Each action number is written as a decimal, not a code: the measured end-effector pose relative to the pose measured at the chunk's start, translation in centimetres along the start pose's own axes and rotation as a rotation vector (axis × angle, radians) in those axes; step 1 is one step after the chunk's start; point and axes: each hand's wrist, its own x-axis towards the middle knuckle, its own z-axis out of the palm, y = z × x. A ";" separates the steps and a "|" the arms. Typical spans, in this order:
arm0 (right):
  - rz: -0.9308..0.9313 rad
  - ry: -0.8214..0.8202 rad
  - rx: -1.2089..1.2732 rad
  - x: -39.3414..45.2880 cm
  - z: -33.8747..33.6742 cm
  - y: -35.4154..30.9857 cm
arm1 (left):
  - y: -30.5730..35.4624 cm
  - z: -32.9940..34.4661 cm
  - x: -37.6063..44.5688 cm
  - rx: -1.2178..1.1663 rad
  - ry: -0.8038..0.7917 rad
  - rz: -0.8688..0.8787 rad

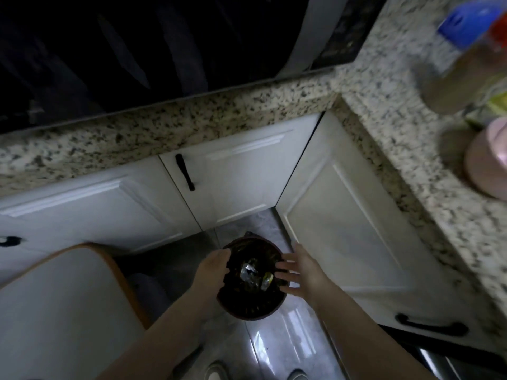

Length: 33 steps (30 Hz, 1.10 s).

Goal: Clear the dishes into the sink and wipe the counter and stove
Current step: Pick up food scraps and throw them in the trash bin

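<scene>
While the person bent over the floor, both hands were down at a small round bin (251, 305) lined with a dark bag, standing on the pale tiles in the corner where the white cabinet doors (241, 182) met. The left hand (212, 266) was at the bin's nine o'clock side, its fingers curled over the rim as if gripping the bag edge there, though the dim light hid the fingertips. The right hand (300, 271) was at three o'clock, fingers spread and straight, holding nothing, its tips over or just touching the rim; which of the two could not be told. Crumpled shiny scraps (251, 271) lay inside.

The bin looked light and fairly stiff, so it would probably shift or tip if pulled from one side; the liner looked thin, soft and slippery, likely to slide off the rim. A hold on the rim at opposite sides, pinching liner and rim together, seemed the safest.

No dishes, sink or stove could be made out. The speckled counter (370, 86) ran from nine o'clock across to two o'clock and down to four o'clock. Blurred containers stood on it at two to three o'clock: a blue-capped bottle (466, 23) and a pink tub (485, 160).
</scene>
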 end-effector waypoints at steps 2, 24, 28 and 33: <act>-0.047 -0.030 -0.014 -2.7 -0.4 -2.0 | 2.6 0.3 -2.1 0.012 -0.031 0.037; -0.543 0.125 0.130 -33.7 -13.5 -12.6 | 23.1 6.5 -29.2 0.162 -0.421 0.527; -0.596 0.243 0.130 -36.0 -18.5 -12.9 | 24.6 9.7 -32.3 0.230 -0.470 0.600; -0.562 0.327 0.206 -36.1 -24.1 -12.9 | 24.8 14.8 -33.8 0.332 -0.504 0.645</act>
